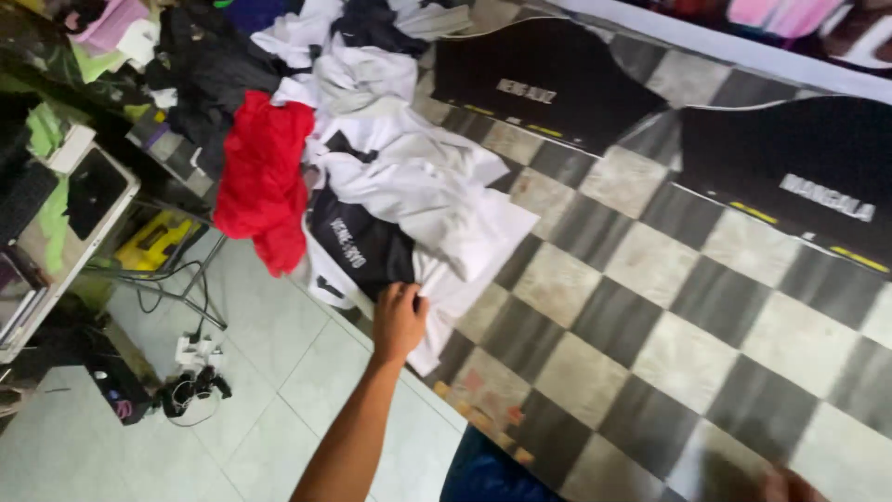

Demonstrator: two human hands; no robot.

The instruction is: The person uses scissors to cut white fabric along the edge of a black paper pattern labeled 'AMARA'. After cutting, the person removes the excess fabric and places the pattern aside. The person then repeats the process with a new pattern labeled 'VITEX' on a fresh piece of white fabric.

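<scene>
Head view, only one available.

Left hand [400, 321] sits lower centre of the frame, forearm coming up from the bottom edge. Fingers curled and pinching the edge of a white shirt [437, 209] where it overhangs the table edge. That shirt lies centre-left on the checkered table [650, 307]; its long axis runs from upper left to lower right, hem end toward the hand. Hard to say where one white shirt stops and the next begins.

Under it, a black shirt [358, 244] with a short white printed label, label slanting down to the right. Mostly covered by the white cloth.

Red garment [262, 181] hangs off the table edge, left of the pile, long axis roughly vertical. Behind it, upper left, a heap of dark clothes [209, 65], shapes unreadable.

Two flat black cut pieces on the table: one upper centre [544, 79], one right [790, 177], cut off by the right edge. Each has a white text strip plus small yellow bars near its lower edge.

Right hand [790, 485] is barely in frame at bottom right, blurred and cropped; can't tell whether fingers are open or closed.

Lower left: tiled floor [269, 372], power strip with cables [195, 358], yellow box [158, 240] under a stand. Blue cloth [488, 469] at bottom centre, cut off.
</scene>
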